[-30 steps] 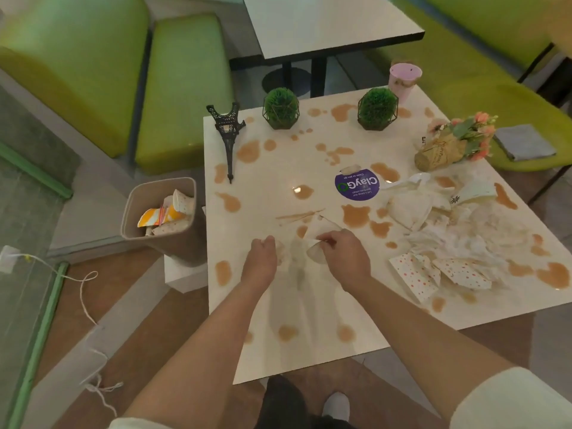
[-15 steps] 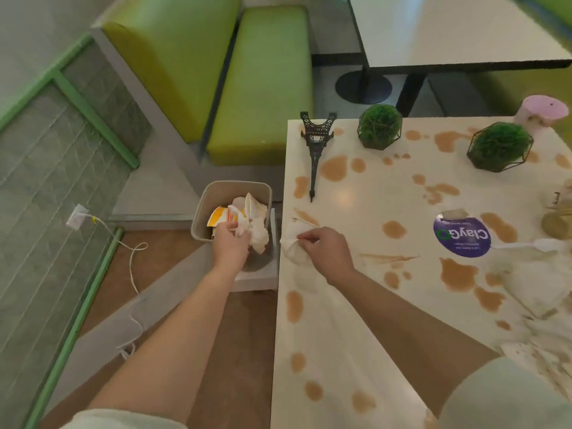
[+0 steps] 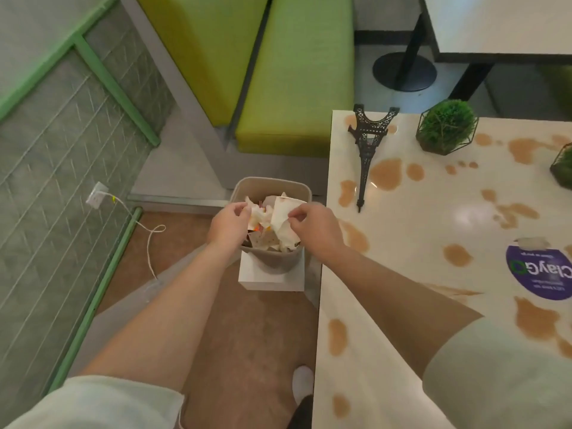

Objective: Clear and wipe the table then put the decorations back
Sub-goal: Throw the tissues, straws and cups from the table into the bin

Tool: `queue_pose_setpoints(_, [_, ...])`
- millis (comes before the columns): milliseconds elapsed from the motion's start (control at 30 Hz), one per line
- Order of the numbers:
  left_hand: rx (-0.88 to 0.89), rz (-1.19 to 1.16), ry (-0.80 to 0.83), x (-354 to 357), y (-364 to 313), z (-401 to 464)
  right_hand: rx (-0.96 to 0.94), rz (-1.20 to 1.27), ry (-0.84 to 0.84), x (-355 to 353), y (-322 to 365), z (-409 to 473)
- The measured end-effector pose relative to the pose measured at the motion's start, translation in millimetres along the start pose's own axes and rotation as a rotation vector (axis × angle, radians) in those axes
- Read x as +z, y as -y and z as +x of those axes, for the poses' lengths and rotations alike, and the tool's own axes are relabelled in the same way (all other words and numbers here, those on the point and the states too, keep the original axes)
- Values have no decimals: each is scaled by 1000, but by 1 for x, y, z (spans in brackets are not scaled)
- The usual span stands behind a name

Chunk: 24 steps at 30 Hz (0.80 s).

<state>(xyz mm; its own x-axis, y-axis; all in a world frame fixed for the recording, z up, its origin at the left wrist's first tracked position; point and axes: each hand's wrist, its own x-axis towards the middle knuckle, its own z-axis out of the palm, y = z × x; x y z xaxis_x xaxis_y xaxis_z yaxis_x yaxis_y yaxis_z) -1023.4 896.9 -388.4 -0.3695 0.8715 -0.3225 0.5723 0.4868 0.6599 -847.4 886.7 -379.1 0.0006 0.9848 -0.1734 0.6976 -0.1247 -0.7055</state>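
Observation:
Both my hands hover over a beige waste bin [image 3: 268, 184] that stands beside the table's left edge. My left hand [image 3: 227, 226] pinches crumpled white paper [image 3: 258, 213] at the bin's mouth. A larger stained paper piece [image 3: 281, 216] is pinched by my right hand [image 3: 314, 232] just above the rubbish in the bin. The white table [image 3: 411, 243] is covered in brown spill stains. On it stand a black Eiffel tower model [image 3: 368, 150] and two green plant balls in wire frames, one [image 3: 445, 128] at the back and one [image 3: 565, 168] at the right edge.
The bin sits on a white box [image 3: 269, 278]. A purple round sticker [image 3: 538, 274] is on the table. Green benches [image 3: 294, 88] stand behind the bin, with another table [image 3: 495, 23] at the back right. A socket with a white cable [image 3: 96, 196] lies on the left. My shoe [image 3: 301, 382] is below.
My right hand has carried its paper off the table's edge to the bin, joining my left hand there. The view has swung further left toward the bin.

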Motion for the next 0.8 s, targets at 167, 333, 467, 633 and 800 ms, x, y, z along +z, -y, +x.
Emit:
queue_pose_setpoints(167, [30, -38, -97, 2, 1, -4, -27, -30, -14, 16, 10, 12])
queue_pose_setpoints(333, [51, -66, -84, 9, 4, -18, -37, 7, 256, 26, 0, -3])
queue_pose_setpoints(467, [93, -75, -19, 21, -1, -43, 14, 103, 139, 9, -18, -30])
queue_pose_setpoints(633, [128, -107, 86, 51, -14, -88, 108, 211, 10, -32, -50, -77])
queue_pose_setpoints(800, [184, -78, 218, 91, -31, -141, 236, 296, -115, -74, -91, -133])
